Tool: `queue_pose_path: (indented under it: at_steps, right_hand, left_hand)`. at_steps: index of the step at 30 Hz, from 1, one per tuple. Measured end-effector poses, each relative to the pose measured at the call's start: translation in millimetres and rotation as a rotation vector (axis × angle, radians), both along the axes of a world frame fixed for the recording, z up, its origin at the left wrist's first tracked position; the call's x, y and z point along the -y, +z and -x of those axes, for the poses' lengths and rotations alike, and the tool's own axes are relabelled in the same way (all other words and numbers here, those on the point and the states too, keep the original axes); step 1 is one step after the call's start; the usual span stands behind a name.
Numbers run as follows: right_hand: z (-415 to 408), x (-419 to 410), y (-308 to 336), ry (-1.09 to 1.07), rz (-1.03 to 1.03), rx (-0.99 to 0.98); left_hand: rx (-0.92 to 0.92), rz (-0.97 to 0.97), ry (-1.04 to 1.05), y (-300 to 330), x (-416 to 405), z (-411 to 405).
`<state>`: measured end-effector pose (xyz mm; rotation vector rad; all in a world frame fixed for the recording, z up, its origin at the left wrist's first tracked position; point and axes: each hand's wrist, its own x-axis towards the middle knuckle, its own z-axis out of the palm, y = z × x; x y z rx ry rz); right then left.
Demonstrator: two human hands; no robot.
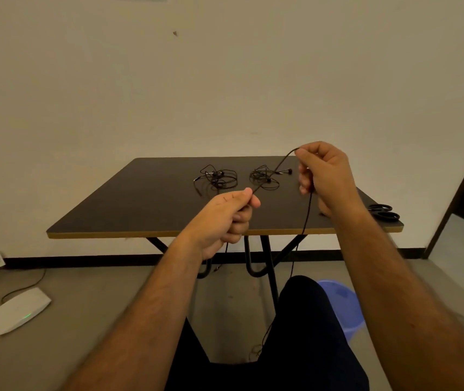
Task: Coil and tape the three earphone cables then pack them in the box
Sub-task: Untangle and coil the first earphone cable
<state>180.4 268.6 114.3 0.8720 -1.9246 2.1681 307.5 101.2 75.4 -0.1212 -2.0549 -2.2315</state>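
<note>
Left hand (225,213) and right hand (324,176) — fingers pinching one earphone cable (274,169), no legible writing

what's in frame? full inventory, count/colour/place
held earphone cable: 1, black, stretched between both hands, tail hanging off the table's near edge toward the floor
earphone tangles: 2, black, far middle of table, one left, one right
table: 1, dark top, black legs
scissors: 1, black, table's right near corner
bucket: 1, blue, floor under table, right
white device: 1, green light, floor left, cabled
left hand: pinches cable
right hand: grips cable, raised
</note>
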Motion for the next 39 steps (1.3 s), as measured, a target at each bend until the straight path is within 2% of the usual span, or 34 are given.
queue_pose_path:
  at_steps: [2, 4, 6, 8, 10, 14, 18, 25, 35, 39]
  right_hand:
    - [0, 2, -1, 0.049, -0.070, 0.030]
    - [1, 4, -3, 0.189, -0.178, 0.023]
    - [0, 6, -6, 0.382, -0.279, -0.028]
    - [0, 8, -7, 0.567, -0.297, -0.040]
    - [0, 8, -5, 0.638, -0.318, -0.053]
    - [-1, 9, 7, 0.321, -0.475, -0.280]
    - [0, 17, 20, 0.023, -0.271, -0.382]
    - [8, 28, 25, -0.173, -0.068, -0.379]
    - [5, 43, -7, -0.065, -0.229, -0.260]
    - [-24, 47, -31, 0.174, -0.298, -0.089]
  left_hand:
    - [0.004, -0.087, -0.033, 1, -3, 1]
    - [-0.004, -0.138, -0.032, 6, -6, 3]
    - [-0.010, -0.152, -0.007, 11, -8, 6]
    - [-0.004, -0.144, 0.023, 14, -8, 9]
    - [0.016, -0.135, 0.034, 13, -8, 11]
    - [0.064, -0.116, -0.015, 8, -8, 8]
    - [0.081, -0.159, -0.058, 6, -11, 5]
    - [0.081, -0.198, -0.072, 9, -19, 4]
    - [-0.060, -0.211, -0.189, 24, -32, -4]
    - [-0.129, -0.231, -0.171, 33, -34, -3]
